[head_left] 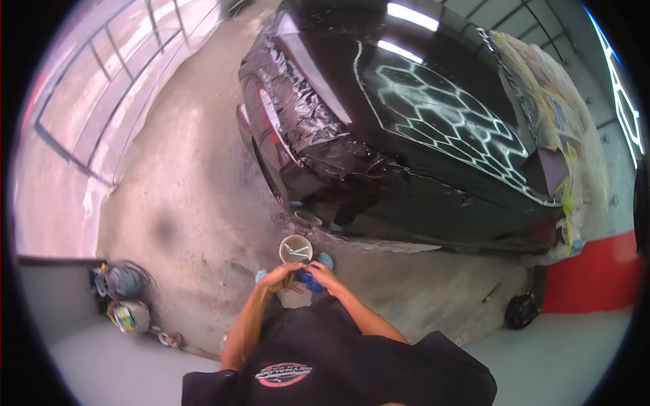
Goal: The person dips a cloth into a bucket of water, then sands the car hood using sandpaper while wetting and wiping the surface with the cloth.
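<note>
Left hand (276, 278): fingers partly curled, turned toward the right hand; cannot tell whether they grip anything.
Right hand (323, 278): fingers bent closed on a blue bundle (313, 281); fingertips partly hidden.
Bundle position: at the right hand, between both hands; material unclear.
Bucket (290, 243): on the floor (196, 230), just beyond the hands; pale sticks inside.
Car (433, 196): black, glossy, beyond the bucket.

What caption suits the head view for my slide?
Left hand and right hand meet at a blue item near a pale bucket, a glossy black car beyond.
</note>
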Available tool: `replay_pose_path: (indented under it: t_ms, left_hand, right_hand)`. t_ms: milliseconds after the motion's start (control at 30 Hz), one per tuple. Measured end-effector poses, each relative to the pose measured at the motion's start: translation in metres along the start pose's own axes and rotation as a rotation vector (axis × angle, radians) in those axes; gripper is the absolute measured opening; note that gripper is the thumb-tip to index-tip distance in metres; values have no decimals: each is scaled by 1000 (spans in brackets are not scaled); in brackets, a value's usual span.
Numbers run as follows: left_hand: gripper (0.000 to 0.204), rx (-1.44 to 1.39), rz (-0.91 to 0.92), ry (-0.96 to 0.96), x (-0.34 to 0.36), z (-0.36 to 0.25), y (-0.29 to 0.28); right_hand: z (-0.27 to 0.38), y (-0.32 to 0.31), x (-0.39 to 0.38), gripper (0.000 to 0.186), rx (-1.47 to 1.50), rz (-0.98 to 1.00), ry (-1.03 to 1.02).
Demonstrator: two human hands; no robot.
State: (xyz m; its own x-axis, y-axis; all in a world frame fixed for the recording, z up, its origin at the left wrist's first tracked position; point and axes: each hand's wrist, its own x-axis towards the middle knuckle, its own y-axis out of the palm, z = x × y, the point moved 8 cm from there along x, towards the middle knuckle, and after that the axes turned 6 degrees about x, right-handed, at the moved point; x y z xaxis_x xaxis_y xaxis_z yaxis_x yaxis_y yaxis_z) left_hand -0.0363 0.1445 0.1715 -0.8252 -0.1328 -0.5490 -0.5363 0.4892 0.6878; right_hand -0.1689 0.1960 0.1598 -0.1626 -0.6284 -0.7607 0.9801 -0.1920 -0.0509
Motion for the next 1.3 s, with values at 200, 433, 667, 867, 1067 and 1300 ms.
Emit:
replay_pose_path:
  t_ms: [200,433,667,867,1067,1300]
  left_hand:
    - [62,189,-333,-95,35,70,-69]
    - [58,-99,-857,-225,132,232,-184]
    - [45,167,-1228,104,253,236,-274]
    - [49,143,-1109,-211,351,245,-313]
    - [46,198,-833,-74,408,257,-350]
    - [34,-547,-929,176,322,276,-317]
  right_hand:
    - [-28,19,32,27,-335,303,7]
    - [-147,-1,171,34,-56,424,408]
    - [-252,-3,344,51,40,164,357]
    - [-366,-58,485,34,-31,5,344]
    - [-398,-97,551,20,-75,-9,294]
    - [-284,-18,381,34,18,-72,184]
